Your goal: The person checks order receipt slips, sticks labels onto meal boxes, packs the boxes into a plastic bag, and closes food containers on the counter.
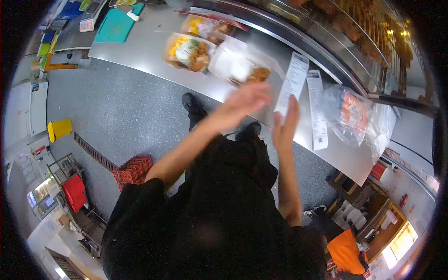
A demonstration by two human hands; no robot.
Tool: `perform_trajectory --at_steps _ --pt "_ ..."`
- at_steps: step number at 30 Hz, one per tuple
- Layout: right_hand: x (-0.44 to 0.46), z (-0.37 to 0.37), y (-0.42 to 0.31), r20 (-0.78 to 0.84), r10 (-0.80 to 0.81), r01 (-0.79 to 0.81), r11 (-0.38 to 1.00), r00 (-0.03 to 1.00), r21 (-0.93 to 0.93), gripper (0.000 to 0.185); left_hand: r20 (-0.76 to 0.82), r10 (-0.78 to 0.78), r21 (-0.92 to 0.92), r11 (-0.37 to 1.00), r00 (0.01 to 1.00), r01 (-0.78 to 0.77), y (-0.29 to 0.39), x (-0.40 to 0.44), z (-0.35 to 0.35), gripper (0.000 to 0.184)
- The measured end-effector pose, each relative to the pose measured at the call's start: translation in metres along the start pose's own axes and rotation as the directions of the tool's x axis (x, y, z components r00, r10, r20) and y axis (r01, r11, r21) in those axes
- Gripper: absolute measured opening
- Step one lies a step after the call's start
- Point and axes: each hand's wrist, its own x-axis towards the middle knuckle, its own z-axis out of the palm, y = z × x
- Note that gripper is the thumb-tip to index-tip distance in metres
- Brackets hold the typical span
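My left hand (245,103) is blurred by motion near the counter's front edge, just below an open takeaway box (233,60) with white and brown fried-looking food. What its fingers do is smeared. My right hand (285,126) has its fingers stretched out at the lower end of a long printed receipt (293,77); nothing shows in its grip. A second receipt (318,112) lies to the right. Left of the first box stands another (186,52) with corn, white sauce and brown pieces, and a third box (205,27) is behind it.
Clear plastic bags (350,114) with orange print lie on the steel counter (140,56) at the right. A teal cutting board (119,24) is at the far left. A glass display case (345,42) rises behind. Red crates (133,170) stand on the floor.
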Motion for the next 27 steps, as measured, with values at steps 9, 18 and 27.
perform_trajectory --at_steps 9,18,27 --pt "0.077 0.128 -0.122 0.102 0.050 -0.062 0.990 0.994 0.127 0.032 0.234 0.079 0.972 -0.051 0.969 -0.231 0.121 0.038 -0.306 0.027" --pt "0.101 0.282 -0.200 0.135 0.350 -0.353 0.936 0.927 -0.005 0.018 0.205 0.230 0.946 0.204 0.951 -0.253 0.155 0.001 -0.396 0.023" --pt "0.139 0.329 -0.233 0.343 0.183 -0.214 0.975 0.921 0.056 0.020 -0.296 -0.033 0.741 0.623 0.955 0.251 0.167 -0.033 -0.425 0.078"
